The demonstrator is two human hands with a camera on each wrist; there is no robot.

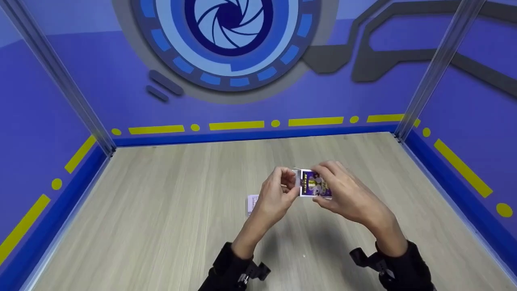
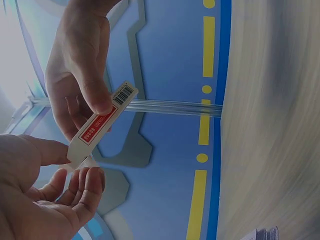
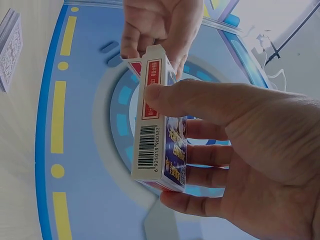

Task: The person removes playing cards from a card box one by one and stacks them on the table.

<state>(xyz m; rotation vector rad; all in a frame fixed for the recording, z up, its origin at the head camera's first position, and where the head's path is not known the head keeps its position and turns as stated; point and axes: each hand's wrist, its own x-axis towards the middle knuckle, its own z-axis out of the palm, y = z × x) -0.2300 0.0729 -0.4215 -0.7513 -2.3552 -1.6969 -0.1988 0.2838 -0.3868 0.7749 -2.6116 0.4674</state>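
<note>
My right hand (image 1: pixel 349 192) grips a small playing-card box (image 1: pixel 310 184) between thumb and fingers, above the table. The box has a purple printed face; its narrow white side with a red label and barcode shows in both wrist views. At the box's left end, a flap (image 3: pixel 135 66) stands out. My left hand (image 1: pixel 276 192) is at this end, its thumb against the box corner and its fingers curled by the flap. A stack of cards (image 1: pixel 252 203) with a pale patterned back lies on the table, partly hidden behind the left hand.
The wood-grain table (image 1: pixel 169 210) is enclosed by blue panels (image 1: pixel 89 81) at the back and both sides. Clear posts (image 1: pixel 438 66) stand in the back corners. Black wrist mounts (image 1: pixel 404 266) with cameras stick out from both forearms.
</note>
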